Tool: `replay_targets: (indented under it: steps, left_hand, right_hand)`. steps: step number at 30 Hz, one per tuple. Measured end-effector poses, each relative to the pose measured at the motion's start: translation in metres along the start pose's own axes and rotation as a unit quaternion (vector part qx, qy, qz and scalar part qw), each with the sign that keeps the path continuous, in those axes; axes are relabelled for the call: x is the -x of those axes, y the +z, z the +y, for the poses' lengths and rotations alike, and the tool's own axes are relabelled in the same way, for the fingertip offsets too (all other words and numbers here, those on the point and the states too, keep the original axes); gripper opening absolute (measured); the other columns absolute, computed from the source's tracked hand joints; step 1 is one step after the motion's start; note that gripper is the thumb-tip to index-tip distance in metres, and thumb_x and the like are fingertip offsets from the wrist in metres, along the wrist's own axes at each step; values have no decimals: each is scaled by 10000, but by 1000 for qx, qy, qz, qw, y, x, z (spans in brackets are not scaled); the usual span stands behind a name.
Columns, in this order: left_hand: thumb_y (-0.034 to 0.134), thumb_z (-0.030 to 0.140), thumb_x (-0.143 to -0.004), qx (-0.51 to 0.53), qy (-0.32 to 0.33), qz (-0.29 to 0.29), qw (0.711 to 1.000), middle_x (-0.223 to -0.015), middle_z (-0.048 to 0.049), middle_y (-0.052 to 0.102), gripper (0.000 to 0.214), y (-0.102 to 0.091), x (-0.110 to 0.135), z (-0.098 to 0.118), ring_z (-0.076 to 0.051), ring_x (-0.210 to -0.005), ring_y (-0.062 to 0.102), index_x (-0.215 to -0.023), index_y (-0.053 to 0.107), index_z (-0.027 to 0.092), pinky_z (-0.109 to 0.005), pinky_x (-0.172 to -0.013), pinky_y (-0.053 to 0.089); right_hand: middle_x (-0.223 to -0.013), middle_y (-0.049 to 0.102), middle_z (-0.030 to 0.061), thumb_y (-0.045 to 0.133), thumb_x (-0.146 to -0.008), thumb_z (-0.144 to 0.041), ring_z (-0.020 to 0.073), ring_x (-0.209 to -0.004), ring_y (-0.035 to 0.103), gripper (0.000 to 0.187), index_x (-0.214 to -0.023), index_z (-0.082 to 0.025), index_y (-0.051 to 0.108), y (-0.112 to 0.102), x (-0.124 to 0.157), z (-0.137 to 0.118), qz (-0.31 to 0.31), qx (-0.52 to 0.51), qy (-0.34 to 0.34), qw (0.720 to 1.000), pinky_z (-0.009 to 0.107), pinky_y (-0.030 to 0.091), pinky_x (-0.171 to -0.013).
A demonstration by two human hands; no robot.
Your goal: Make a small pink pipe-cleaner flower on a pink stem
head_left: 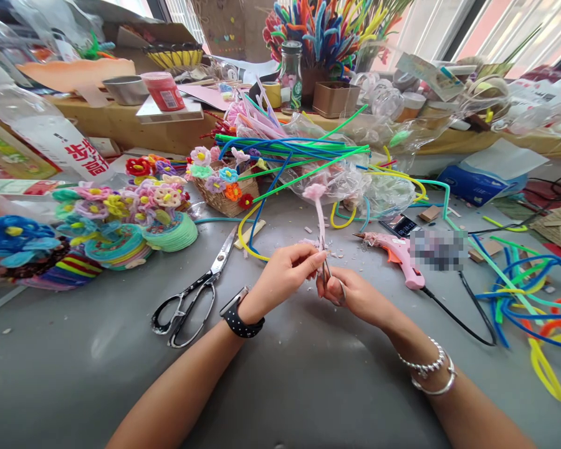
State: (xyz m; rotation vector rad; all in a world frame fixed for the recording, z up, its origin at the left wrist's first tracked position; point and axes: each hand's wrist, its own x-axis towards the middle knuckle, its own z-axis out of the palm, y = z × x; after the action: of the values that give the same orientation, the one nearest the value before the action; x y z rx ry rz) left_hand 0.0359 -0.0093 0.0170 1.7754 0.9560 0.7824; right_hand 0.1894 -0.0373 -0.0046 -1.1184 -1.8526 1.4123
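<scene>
Near the middle of the table, my left hand (292,268) pinches a pale pink pipe cleaner (321,218), which stands upright with a fluffy bent tip. My right hand (336,287) is closed on a small pair of scissors (341,294), its fingers through the handles. The blades lie along the pipe cleaner's lower part, close to my left fingertips; whether they touch it I cannot tell. Small pale scraps lie on the table around both hands. A larger pair of black-handled scissors (194,296) rests on the table left of my left hand.
A pink glue gun (397,254) with a black cord lies at right. Loose coloured pipe cleaners (533,293) tangle at far right; green and blue ones (290,149) lie across plastic bags behind my hands. Pots of pipe-cleaner flowers (168,231) and a flower basket (224,187) stand at left.
</scene>
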Motion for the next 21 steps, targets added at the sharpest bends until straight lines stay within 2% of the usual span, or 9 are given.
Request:
replay_targets:
  steps: [3, 10, 16, 21]
  left_hand:
    - [406, 369, -805, -6, 1, -13, 1000, -547, 25, 432, 334, 0, 0, -1, -87, -538, 405, -560, 468, 150, -210, -528, 328]
    - [397, 364, -808, -6, -22, 14, 1000, -547, 28, 419, 328, 0, -1, -2, -87, -536, 390, -559, 439, 154, -210, -527, 320]
    - [392, 366, -815, -18, -20, -13, 1000, -549, 30, 418, 338, 1, -1, -3, -87, -544, 389, -556, 436, 153, -212, -540, 310]
    - [391, 349, -816, 8, -33, 12, 999, -563, 29, 425, 312, 1, -1, -4, -88, -550, 394, -575, 435, 155, -210, -540, 315]
  right_hand:
    - [-535, 334, -38, 259, -717, -715, 84, -491, 314, 593, -621, -158, 441, -2, 1, 0, -9, -3, 9, 1000, 218, 263, -463]
    - [-529, 363, -32, 371, -728, -658, 75, -478, 307, 530, -564, -158, 430, 1, -1, 1, 43, 6, 49, 998, 212, 245, -443]
    - [-515, 321, -46, 295, -741, -679, 78, -481, 292, 557, -610, -158, 441, 0, -1, 4, 6, -18, 17, 1000, 214, 235, -455]
    - [-507, 324, -47, 377, -728, -655, 73, -472, 286, 523, -564, -160, 417, 1, -2, 0, 67, 7, 51, 996, 221, 227, -463]
